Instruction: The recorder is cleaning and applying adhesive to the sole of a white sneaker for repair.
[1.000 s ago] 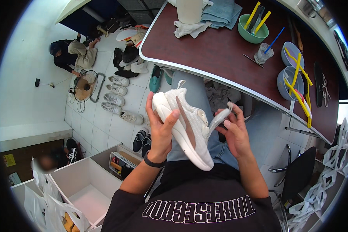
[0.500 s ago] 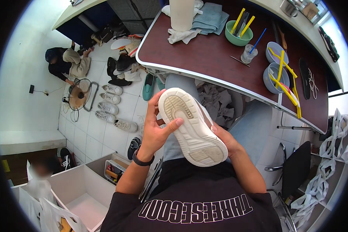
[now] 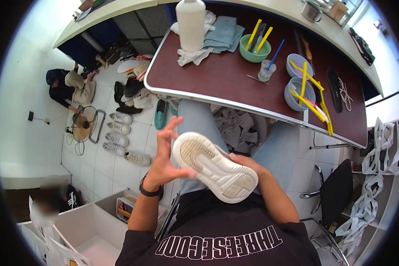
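One shoe [image 3: 199,153], sole toward camera, mid-frame: right hand [image 3: 251,165] clamped on its side, left hand [image 3: 163,165] beside it, fingers apart. Red-brown table [image 3: 226,67], upper right: bottle [image 3: 191,29], three bowls [image 3: 255,56], cup [image 3: 266,73]. White-tiled floor [image 3: 93,170], left: sneakers [image 3: 137,158], fan [image 3: 85,124].

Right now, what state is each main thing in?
White sneaker with ridged sole: underside showing.
Left hand: spread open.
Right hand: gripping sneaker.
Tall white plastic bottle: upright.
Pale blue cloth: folded.
Round green bowl: upright, holding yellow sticks.
Small translucent cup: upright, blue stick inside.
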The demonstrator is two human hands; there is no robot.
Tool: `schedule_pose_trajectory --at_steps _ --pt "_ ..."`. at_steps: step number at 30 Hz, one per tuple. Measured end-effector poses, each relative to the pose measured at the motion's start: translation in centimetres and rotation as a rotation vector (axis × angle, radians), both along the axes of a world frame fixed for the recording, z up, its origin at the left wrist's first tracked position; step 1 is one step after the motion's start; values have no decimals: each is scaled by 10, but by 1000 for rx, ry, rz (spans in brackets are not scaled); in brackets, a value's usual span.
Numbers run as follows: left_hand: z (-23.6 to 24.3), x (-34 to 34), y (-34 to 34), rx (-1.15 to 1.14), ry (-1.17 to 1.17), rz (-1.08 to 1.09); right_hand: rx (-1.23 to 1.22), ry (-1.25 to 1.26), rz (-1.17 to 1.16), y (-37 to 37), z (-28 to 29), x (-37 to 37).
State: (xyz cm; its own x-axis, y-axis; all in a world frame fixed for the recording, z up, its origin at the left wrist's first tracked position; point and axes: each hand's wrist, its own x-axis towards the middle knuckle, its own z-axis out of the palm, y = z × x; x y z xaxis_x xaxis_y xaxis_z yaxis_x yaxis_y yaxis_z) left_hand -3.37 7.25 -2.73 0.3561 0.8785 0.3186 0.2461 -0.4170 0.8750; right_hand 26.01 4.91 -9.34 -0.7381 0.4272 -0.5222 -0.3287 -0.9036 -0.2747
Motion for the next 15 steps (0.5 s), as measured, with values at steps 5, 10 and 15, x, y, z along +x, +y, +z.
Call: schedule_pose_trajectory --at_steps 5,10,15 --pt "-1 6 -18 -221 -241 -216 125 -117 35 9 6 5" --pt "-5 13 -30 -184 28 -72 447 -482 -171 15 6 24" --pt "-23 36 -63 -304 -361 -294 699 -642 -511 16 8 53"
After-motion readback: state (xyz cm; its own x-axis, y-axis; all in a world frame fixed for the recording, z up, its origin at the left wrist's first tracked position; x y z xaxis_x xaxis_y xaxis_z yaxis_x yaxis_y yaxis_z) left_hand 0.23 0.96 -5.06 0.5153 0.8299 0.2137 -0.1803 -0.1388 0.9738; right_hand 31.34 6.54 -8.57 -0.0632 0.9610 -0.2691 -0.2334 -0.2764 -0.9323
